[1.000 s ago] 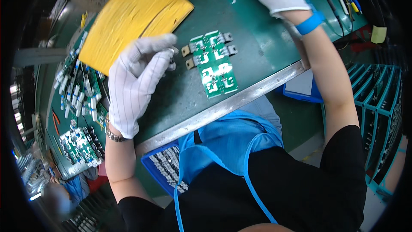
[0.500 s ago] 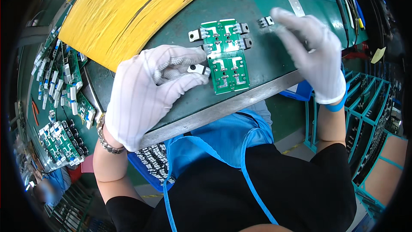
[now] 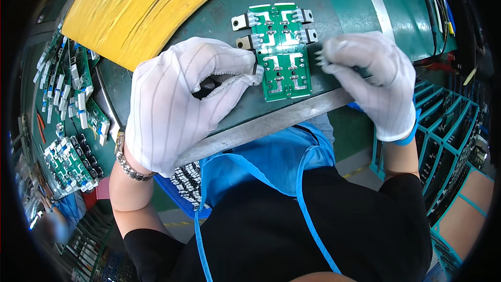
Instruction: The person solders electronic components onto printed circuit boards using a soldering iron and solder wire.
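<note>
A green circuit board (image 3: pixel 284 50) lies on the dark green bench top, with two transistors on each long side of its far half, such as the upper left one (image 3: pixel 239 22) and the upper right one (image 3: pixel 308 16). My left hand (image 3: pixel 175 102), in a white glove, is closed in a pinch at the board's left edge. Its fingertips hide most of the transistor (image 3: pixel 255 69) they grip. To the right of the board, my gloved right hand (image 3: pixel 373 78) pinches another transistor. Only its metal leads (image 3: pixel 320 58) show, pointing toward the board, apart from it.
A worn yellow board (image 3: pixel 141 8) covers the bench's far left. Assembled circuit boards (image 3: pixel 73 164) are piled on the left. A metal strip (image 3: pixel 282 119) edges the bench near me. A blue bin (image 3: pixel 185 190) of small parts sits below it. Teal racks (image 3: pixel 443 130) stand at the right.
My right hand has closed around the transistor and come down nearer the board's right side. My left fingers now cover more of their transistor. The whole view has shifted slightly.
</note>
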Tool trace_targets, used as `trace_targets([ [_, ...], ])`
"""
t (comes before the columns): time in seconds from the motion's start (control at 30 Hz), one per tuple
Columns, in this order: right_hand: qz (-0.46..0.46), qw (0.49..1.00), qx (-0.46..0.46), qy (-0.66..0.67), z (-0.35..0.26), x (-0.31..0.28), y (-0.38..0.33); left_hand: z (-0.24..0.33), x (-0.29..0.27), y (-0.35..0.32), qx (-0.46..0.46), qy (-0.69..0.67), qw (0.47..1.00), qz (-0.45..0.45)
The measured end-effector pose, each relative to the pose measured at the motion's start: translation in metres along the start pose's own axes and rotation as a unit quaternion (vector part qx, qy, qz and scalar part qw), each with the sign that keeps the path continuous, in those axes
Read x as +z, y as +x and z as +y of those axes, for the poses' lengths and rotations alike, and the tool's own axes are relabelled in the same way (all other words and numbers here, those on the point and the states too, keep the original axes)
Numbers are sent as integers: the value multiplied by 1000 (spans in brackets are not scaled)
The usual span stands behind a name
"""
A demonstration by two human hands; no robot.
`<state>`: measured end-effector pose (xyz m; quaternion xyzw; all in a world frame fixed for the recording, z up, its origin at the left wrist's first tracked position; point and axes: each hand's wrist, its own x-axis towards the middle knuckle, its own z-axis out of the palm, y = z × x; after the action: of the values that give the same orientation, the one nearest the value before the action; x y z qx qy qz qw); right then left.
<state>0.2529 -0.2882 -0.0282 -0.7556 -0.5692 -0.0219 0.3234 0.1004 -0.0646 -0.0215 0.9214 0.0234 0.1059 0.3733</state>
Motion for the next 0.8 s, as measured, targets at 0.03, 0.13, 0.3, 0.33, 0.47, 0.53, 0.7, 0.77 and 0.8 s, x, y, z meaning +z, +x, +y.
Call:
trace_targets([
  [0.03, -8, 1000, 0, -15, -2, 2, -2, 1, 0, -1, 17, 31, 999, 1],
  [0.13, -18, 999, -6, -31, 0, 8, -9, 3, 2, 0, 31, 75, 997, -6],
  [0.3, -26, 999, -23, -38, 1, 10, -10, 2, 2, -1, 49, 118, 992, -22],
  [0.33, -21, 999, -27, -41, 3, 11, -11, 1, 1, 0, 46, 110, 992, -38],
  [0.47, -18, 998, -23, -53, -3, 10, -6, 1, -3, 0, 61, 121, 989, -61],
  [0.53, -22, 998, -24, -57, -4, 10, -5, 2, -2, 0, 55, 110, 991, -55],
  [0.7, -23, 998, -24, -58, -2, 12, -6, 2, 1, 0, 42, 115, 992, -32],
  [0.77, -14, 998, -19, -51, -3, 12, -6, 2, 1, 0, 47, 84, 995, -14],
  [0.8, -14, 998, -18, -51, -3, 12, -6, 3, 1, 0, 47, 84, 995, -16],
])
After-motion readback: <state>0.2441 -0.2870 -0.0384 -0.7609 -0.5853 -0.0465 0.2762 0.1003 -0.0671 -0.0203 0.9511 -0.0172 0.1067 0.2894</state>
